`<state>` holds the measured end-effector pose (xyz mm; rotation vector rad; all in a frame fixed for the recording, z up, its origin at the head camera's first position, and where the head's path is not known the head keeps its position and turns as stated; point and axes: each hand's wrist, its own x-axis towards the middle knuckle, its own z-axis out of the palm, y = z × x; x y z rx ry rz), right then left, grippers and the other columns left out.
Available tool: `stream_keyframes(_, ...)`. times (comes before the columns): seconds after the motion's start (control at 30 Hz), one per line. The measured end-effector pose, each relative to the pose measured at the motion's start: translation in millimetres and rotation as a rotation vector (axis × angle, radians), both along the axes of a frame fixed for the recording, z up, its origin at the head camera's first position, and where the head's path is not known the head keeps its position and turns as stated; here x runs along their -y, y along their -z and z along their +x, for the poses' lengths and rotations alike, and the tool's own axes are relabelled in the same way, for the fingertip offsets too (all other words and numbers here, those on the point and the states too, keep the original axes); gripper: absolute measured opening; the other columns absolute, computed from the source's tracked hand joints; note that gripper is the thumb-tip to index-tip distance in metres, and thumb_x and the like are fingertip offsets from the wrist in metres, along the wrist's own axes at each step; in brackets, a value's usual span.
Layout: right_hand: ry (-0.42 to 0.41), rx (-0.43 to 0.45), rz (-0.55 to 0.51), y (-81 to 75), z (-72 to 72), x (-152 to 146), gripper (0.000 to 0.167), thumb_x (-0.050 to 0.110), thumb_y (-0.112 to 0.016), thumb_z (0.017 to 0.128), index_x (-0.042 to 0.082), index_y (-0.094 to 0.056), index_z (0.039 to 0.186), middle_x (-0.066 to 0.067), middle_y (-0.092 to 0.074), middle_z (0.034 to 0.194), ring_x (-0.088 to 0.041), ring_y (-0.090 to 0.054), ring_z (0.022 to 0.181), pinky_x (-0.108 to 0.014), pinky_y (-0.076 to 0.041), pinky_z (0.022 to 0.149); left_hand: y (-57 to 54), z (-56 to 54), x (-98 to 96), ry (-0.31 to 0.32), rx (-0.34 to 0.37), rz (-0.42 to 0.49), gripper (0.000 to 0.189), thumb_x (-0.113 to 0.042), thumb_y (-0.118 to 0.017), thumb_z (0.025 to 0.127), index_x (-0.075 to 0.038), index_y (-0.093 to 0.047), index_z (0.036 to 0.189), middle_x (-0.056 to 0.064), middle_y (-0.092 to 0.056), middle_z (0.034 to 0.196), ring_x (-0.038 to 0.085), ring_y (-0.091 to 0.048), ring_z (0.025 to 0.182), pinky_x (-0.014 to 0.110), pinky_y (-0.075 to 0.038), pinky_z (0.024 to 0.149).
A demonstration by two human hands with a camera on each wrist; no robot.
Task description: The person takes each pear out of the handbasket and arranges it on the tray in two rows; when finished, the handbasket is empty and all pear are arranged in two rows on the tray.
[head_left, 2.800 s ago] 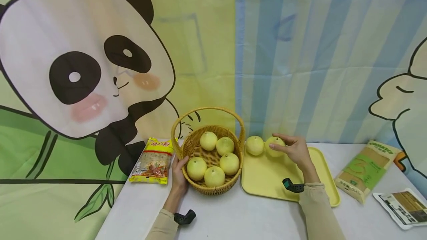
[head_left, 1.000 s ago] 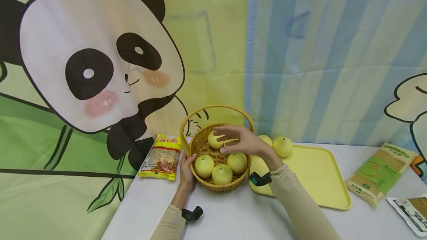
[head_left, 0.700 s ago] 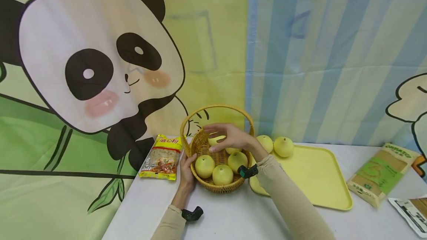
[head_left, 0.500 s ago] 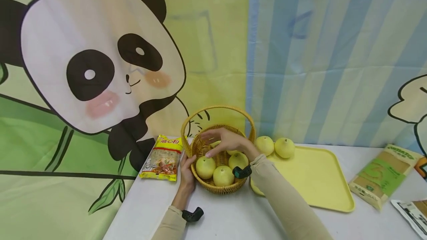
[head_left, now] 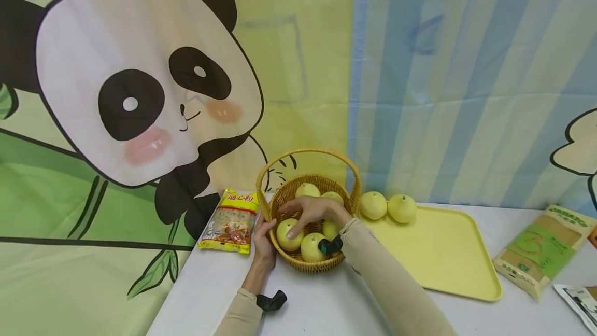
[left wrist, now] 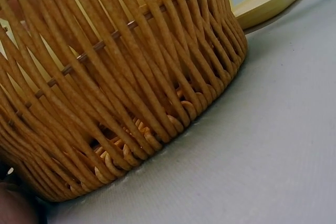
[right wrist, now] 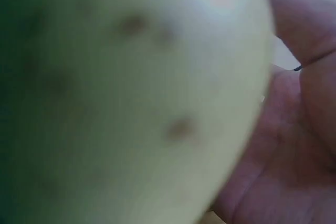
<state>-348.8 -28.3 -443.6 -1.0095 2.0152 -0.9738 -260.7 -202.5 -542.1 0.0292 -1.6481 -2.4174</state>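
Note:
A wicker basket with a tall arched handle holds several round, pale yellow pears. My left hand grips its left side, thumb up at the rim; the left wrist view is mostly filled by the woven wall. Inside the basket, my right hand reaches over the left front pear, its thumb across the top and its fingers round the far left side. Close up in the right wrist view, a pear with brown specks covers much of the palm.
Right of the basket lies a yellow tray with two pears at its back left corner. A yellow food packet stands left. Farther right are a green and tan packet and a white pouch.
My right hand has let go of a pear at the tray's back edge, crossed left over the basket and lowered onto the left front pear. The left hand keeps holding the basket.

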Motion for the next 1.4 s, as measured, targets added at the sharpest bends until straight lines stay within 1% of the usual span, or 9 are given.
stream_keyframes(0.3, -0.039, -0.135, 0.120, -6.7, 5.1, 7.6, 0.075, 0.031, -0.090, 0.085, 0.012, -0.059, 0.151, -0.008, -0.060, 0.154, -0.029, -0.053, 0.144, -0.045, -0.043, 0.119, -0.6, -2.0, -1.0, -0.010, -0.011, 0.020, 0.064, -0.015, -0.041, 0.099, -0.015, -0.040, 0.163, 0.016, -0.044, 0.161, 0.021, -0.045, 0.143, 0.026, -0.038, 0.114)
stream_keyframes(0.5, -0.033, -0.127, 0.117, -6.1, 6.0, 9.0, 0.063, 0.032, -0.089, 0.085, 0.014, -0.067, 0.141, -0.003, -0.066, 0.145, -0.022, -0.058, 0.135, -0.042, -0.044, 0.117, -2.8, -1.8, -2.6, -0.025, -0.003, 0.022, 0.060, -0.014, -0.041, 0.100, -0.011, -0.043, 0.160, 0.020, -0.047, 0.155, 0.016, -0.053, 0.132, 0.025, -0.044, 0.109)
stream_keyframes(0.8, 0.173, -0.081, -0.033, 0.0, 7.0, 1.9, 0.054, 0.026, -0.098, 0.074, 0.019, -0.076, 0.123, 0.005, -0.073, 0.126, -0.017, -0.062, 0.123, -0.045, -0.047, 0.113, 0.1, -3.3, -3.7, -0.004, -0.023, -0.016, 0.063, -0.015, -0.041, 0.099, -0.015, -0.041, 0.163, 0.016, -0.047, 0.157, 0.017, -0.051, 0.136, 0.025, -0.042, 0.111)
stream_keyframes(1.0, 0.256, -0.132, -0.180, -7.6, 9.5, -4.7, 0.056, 0.022, -0.097, 0.076, 0.014, -0.078, 0.128, 0.002, -0.076, 0.129, -0.015, -0.065, 0.119, -0.037, -0.052, 0.103, 0.6, -2.7, -3.0, 0.004, -0.010, -0.015, 0.063, -0.018, -0.042, 0.100, -0.021, -0.042, 0.163, 0.007, -0.048, 0.158, 0.016, -0.049, 0.141, 0.026, -0.041, 0.113)
stream_keyframes(1.07, 0.267, -0.128, -0.226, -12.5, 11.4, -8.0, 0.056, 0.021, -0.095, 0.079, 0.012, -0.077, 0.131, -0.002, -0.074, 0.135, -0.011, -0.065, 0.106, -0.031, -0.054, 0.093, 0.0, -1.7, -2.7, 0.006, -0.004, -0.009, 0.063, -0.018, -0.042, 0.100, -0.022, -0.042, 0.163, 0.006, -0.048, 0.158, 0.016, -0.050, 0.140, 0.030, -0.040, 0.115)
stream_keyframes(1.13, 0.279, -0.111, -0.275, -18.3, 14.0, -12.2, 0.057, 0.019, -0.093, 0.081, 0.010, -0.075, 0.134, -0.006, -0.073, 0.138, -0.010, -0.057, 0.079, -0.026, -0.050, 0.078, -0.2, -0.6, -2.1, 0.009, 0.000, -0.007, 0.063, -0.019, -0.042, 0.101, -0.022, -0.041, 0.163, 0.006, -0.048, 0.158, 0.016, -0.050, 0.139, 0.033, -0.039, 0.116)
stream_keyframes(1.2, 0.300, -0.104, -0.312, -23.3, 17.0, -17.5, 0.057, 0.020, -0.092, 0.082, 0.010, -0.074, 0.135, -0.006, -0.072, 0.138, -0.010, -0.038, 0.060, -0.025, -0.042, 0.063, 0.2, 0.1, -1.1, 0.010, 0.004, -0.009, 0.063, -0.019, -0.043, 0.101, -0.022, -0.040, 0.164, 0.008, -0.046, 0.160, 0.016, -0.050, 0.139, 0.035, -0.039, 0.117)
stream_keyframes(1.3, 0.324, -0.116, -0.338, -31.1, 22.0, -25.9, 0.056, 0.026, -0.091, 0.084, 0.013, -0.074, 0.136, -0.003, -0.073, 0.137, -0.010, -0.016, 0.052, -0.026, -0.033, 0.055, 1.6, 0.8, 0.6, 0.007, 0.006, -0.003, 0.063, -0.019, -0.043, 0.101, -0.021, -0.040, 0.164, 0.011, -0.044, 0.162, 0.017, -0.049, 0.139, 0.034, -0.039, 0.116)
stream_keyframes(1.4, 0.348, -0.124, -0.344, -39.2, 28.6, -34.2, 0.052, 0.032, -0.090, 0.085, 0.022, -0.075, 0.134, 0.001, -0.073, 0.138, -0.009, -0.021, 0.053, -0.026, -0.032, 0.055, 1.6, 1.9, 1.7, 0.003, 0.006, 0.005, 0.063, -0.018, -0.043, 0.101, -0.021, -0.041, 0.164, 0.012, -0.045, 0.162, 0.020, -0.048, 0.140, 0.032, -0.039, 0.115)
